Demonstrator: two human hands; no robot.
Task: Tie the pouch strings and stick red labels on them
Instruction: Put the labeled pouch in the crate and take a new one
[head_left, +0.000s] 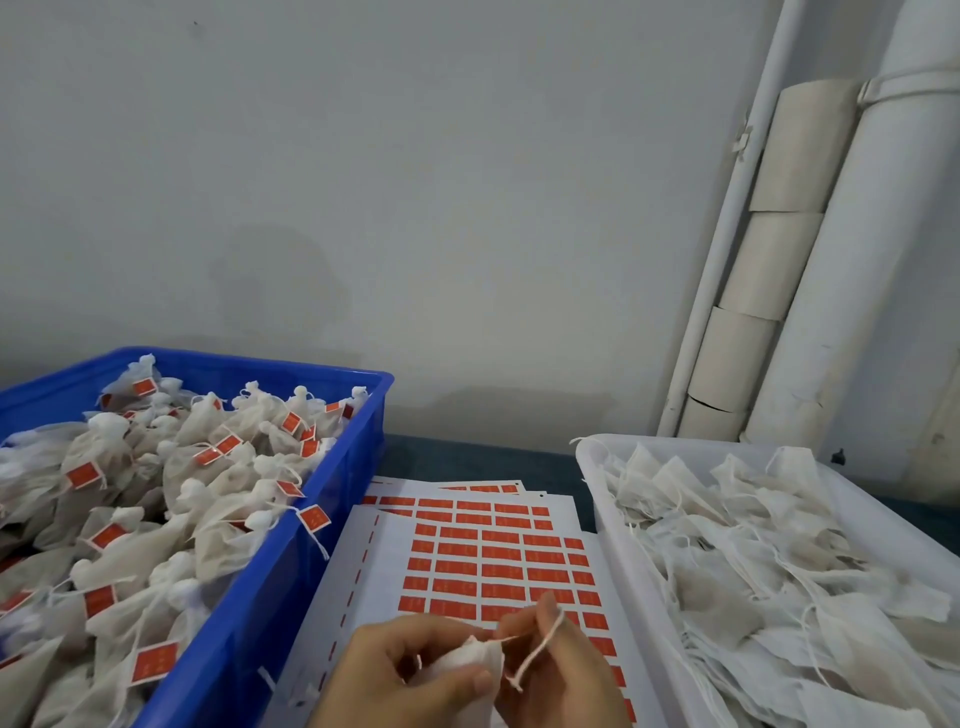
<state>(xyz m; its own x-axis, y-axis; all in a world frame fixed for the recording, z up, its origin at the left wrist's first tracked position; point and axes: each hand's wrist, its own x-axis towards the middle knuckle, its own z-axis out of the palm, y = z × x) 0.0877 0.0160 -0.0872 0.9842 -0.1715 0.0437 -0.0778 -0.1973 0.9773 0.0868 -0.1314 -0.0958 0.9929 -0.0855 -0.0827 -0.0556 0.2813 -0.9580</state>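
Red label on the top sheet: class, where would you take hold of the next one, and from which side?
Probably lift the left short edge of a red label in the leftmost full column, coming from above: the sheet lies flat, and bare backing lies beside that edge.

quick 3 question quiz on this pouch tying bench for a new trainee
1. True or false: the pouches in the blue crate already carry red labels.
2. The label sheets lie: A) between the crate and the white tray; B) inside the crate; C) on the wall.
3. Fill in: the left hand holds a pouch while the right hand pinches its ____.
Key: 1 true; 2 A; 3 string.
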